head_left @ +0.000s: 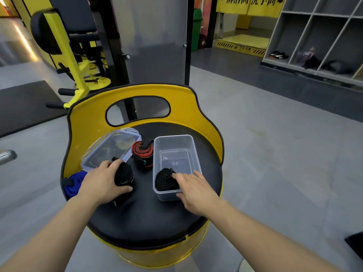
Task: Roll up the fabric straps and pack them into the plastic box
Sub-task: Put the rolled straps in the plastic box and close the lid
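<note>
Inside the plastic box [177, 154], one black rolled strap [166, 179] sits coiled.

Grey floor [275, 154], yellow gym machine [64, 55] left, cubby shelves [324, 36] right.

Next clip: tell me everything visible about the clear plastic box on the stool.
The plastic box is a clear, rectangular tub with rounded corners and a thin rim, lid off. It stands upright on the right part of the black stool seat. One rolled black strap lies in its near end; the rest is bare. The right hand reaches over the near rim, fingertips on that roll.
</note>
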